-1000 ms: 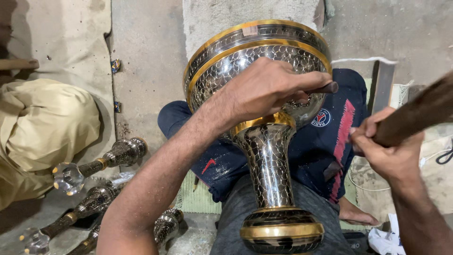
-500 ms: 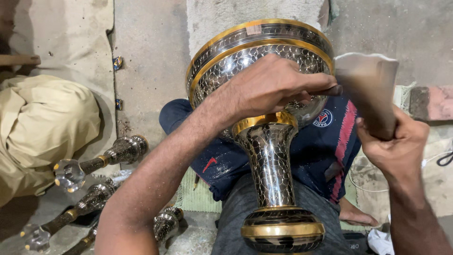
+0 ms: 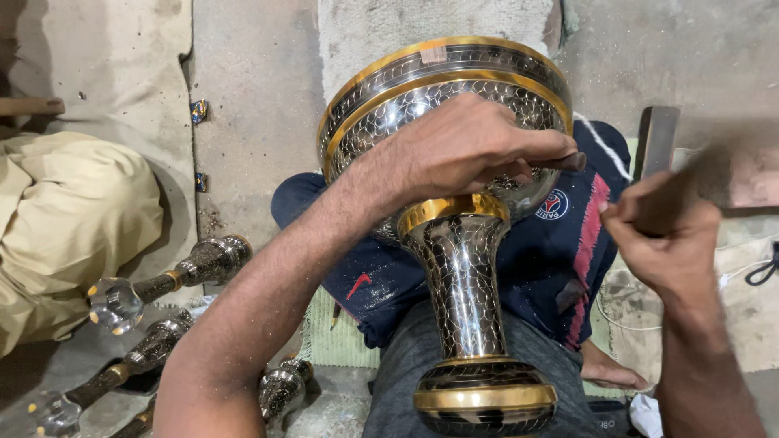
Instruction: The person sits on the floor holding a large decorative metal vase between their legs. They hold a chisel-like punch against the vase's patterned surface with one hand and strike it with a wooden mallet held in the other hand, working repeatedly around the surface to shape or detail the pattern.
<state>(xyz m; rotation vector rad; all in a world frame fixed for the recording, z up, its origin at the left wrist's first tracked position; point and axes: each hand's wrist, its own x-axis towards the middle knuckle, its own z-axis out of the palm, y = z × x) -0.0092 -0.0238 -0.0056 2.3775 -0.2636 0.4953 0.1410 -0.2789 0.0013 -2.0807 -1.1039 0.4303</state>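
Note:
A big goblet-shaped metal vessel (image 3: 458,268) with a hammered silver pattern and gold bands lies across my lap, bowl away from me. My left hand (image 3: 471,146) rests on the bowl and pinches a thin dark chisel (image 3: 564,161) against it. My right hand (image 3: 661,239) is raised at the right, closed around the handle of a wooden mallet (image 3: 714,174) that is blurred with motion.
Several engraved metal stems with glass knobs (image 3: 162,284) lie on the concrete floor at lower left. A person in beige clothes (image 3: 65,219) sits at the left. A dark blue cloth (image 3: 552,268) covers my legs. A green mat (image 3: 341,332) lies below.
My right hand swung the mallet: from out at the right, up near the bowl, and now back to the right again. The left hand and the chisel stayed on the bowl.

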